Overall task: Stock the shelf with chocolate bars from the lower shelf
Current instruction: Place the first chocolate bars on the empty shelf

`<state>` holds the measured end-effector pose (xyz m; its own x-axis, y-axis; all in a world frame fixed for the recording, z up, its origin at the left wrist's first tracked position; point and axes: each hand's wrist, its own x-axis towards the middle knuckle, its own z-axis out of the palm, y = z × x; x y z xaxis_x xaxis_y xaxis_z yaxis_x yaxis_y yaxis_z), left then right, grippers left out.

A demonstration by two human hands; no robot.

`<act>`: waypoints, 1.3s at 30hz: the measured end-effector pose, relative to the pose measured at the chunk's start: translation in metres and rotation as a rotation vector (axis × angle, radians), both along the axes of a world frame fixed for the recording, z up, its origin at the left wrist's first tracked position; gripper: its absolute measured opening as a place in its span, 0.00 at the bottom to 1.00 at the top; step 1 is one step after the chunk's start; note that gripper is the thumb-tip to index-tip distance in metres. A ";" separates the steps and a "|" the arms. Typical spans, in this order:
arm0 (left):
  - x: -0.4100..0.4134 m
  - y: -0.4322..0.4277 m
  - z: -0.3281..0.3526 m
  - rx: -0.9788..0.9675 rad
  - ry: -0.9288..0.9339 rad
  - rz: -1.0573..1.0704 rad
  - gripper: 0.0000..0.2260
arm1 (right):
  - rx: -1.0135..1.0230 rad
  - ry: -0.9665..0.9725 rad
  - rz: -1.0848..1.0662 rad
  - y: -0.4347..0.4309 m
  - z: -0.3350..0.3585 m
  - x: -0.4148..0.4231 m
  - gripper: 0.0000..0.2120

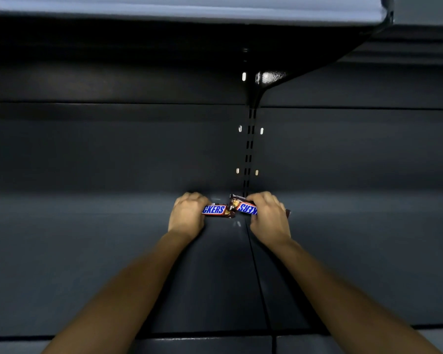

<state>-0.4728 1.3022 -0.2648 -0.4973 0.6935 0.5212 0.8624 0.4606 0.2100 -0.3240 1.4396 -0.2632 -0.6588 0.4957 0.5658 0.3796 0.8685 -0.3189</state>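
Note:
Both of my arms reach deep into a dark grey shelf (113, 251). My left hand (187, 215) is closed around one end of a Snickers bar (216, 210), whose blue lettering shows to the right of my fingers. My right hand (269, 218) grips a second Snickers bar (244, 206), tilted and upside down, with its brown wrapper end sticking out past my wrist. The two bars nearly touch end to end, low over the shelf near its back wall, close to the seam between two shelf panels.
A slotted upright (248, 149) runs up the back wall (113, 149) just behind the bars. Another shelf (189, 11) overhangs from above, held by a black bracket (266, 80). The front lip of the shelf (215, 343) crosses the bottom of the view.

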 end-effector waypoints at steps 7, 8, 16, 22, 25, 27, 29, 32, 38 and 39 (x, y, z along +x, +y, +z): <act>-0.006 0.005 -0.008 0.000 -0.043 0.020 0.13 | -0.010 -0.029 -0.018 0.005 -0.007 -0.006 0.20; -0.007 0.005 -0.008 -0.001 -0.054 0.017 0.13 | -0.010 -0.038 -0.016 0.006 -0.008 -0.007 0.20; -0.012 0.002 -0.004 -0.055 -0.097 -0.040 0.13 | -0.025 -0.054 -0.011 0.006 -0.011 -0.014 0.20; -0.003 0.004 -0.001 -0.020 -0.069 0.000 0.15 | -0.043 0.032 0.005 0.001 0.000 -0.019 0.21; 0.009 0.006 0.006 0.074 -0.033 -0.055 0.17 | -0.072 0.086 -0.037 -0.002 0.012 -0.023 0.20; 0.018 0.008 0.013 0.105 -0.010 -0.106 0.19 | -0.209 0.173 -0.030 -0.004 0.020 -0.029 0.21; 0.027 0.010 0.018 0.121 -0.006 -0.139 0.22 | -0.408 0.305 -0.026 -0.006 0.028 -0.033 0.20; 0.039 0.013 0.021 0.133 0.017 -0.183 0.23 | -0.656 0.407 -0.048 -0.012 0.038 -0.035 0.20; 0.053 0.009 0.025 0.144 0.026 -0.142 0.23 | -0.969 0.516 0.013 -0.020 0.036 -0.035 0.26; 0.053 0.008 0.026 0.144 0.032 -0.131 0.22 | -1.001 0.526 0.042 -0.022 0.035 -0.035 0.27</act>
<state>-0.4198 1.3098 -0.2392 -0.3888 0.6686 0.6339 0.9205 0.3110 0.2366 -0.3591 1.4174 -0.2281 -0.4824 0.8649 0.1388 -0.0304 0.1418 -0.9894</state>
